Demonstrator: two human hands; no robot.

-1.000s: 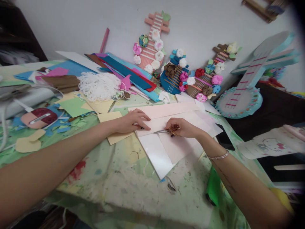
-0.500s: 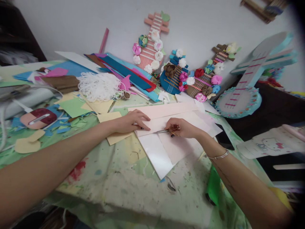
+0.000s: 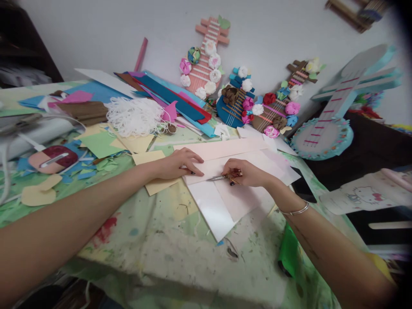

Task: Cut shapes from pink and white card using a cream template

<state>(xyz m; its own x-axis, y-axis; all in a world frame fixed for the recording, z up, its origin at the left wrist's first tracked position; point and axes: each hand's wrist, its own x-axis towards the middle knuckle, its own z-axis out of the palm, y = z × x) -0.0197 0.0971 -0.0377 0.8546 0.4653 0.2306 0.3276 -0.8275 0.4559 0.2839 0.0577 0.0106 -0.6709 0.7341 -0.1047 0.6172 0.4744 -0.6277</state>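
The only print I see is a cartoon cat with a red bow on a white card (image 3: 363,195) beyond the right edge of the surface (image 3: 161,249); any lettering on it is too small to read. The pink paper (image 3: 225,150) is pale, long and matte. It lies in overlapped sheets toward the far right of the surface, over a glossy white sheet (image 3: 210,210). My left hand (image 3: 178,165) lies flat, fingers extended, pressing the paper's left end. My right hand (image 3: 249,174) grips small scissors (image 3: 222,176), blades pointing left along the paper's near edge.
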